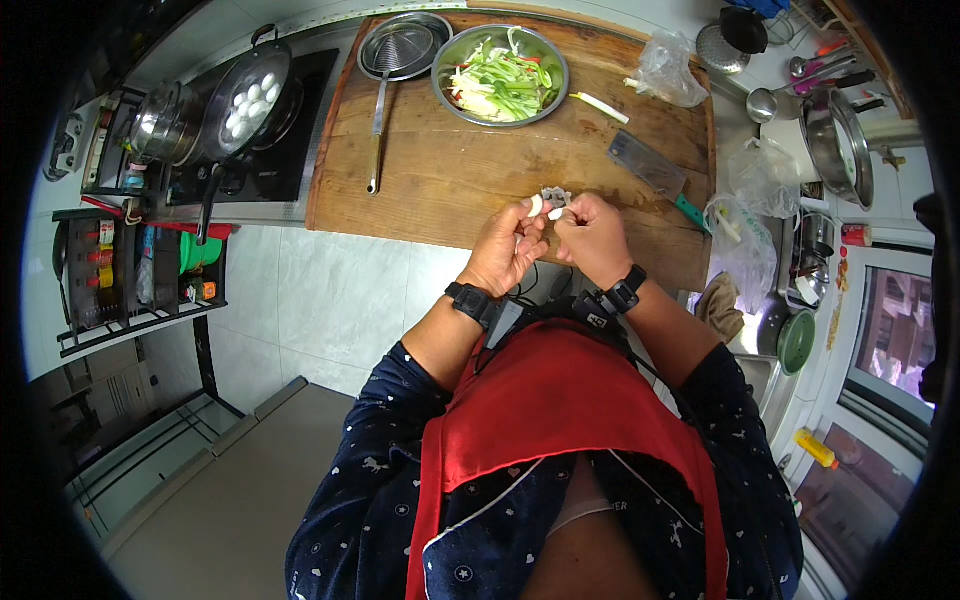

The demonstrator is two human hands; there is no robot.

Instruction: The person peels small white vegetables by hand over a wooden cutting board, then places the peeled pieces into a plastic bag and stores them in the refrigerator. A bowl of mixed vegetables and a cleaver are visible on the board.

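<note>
Near the front edge of the wooden table [480,169], my left hand [504,244] holds a pale, curved garlic clove [535,206] between thumb and finger. Beside it, my right hand [596,232] pinches a small white piece [556,214], which looks like garlic too. The fingertips of both hands are close together. Just beyond them on the wood lies a small greyish heap [556,196], partly hidden by my fingers; what it is made of cannot be made out.
A steel bowl [564,82] of cut green and white vegetables stands at the back, beside a strainer [405,45]. To the right lie a cleaver [646,161], a scallion stalk [604,108] and a plastic bag [671,71]. On the left hob, a pan [274,56] holds white egg-like balls.
</note>
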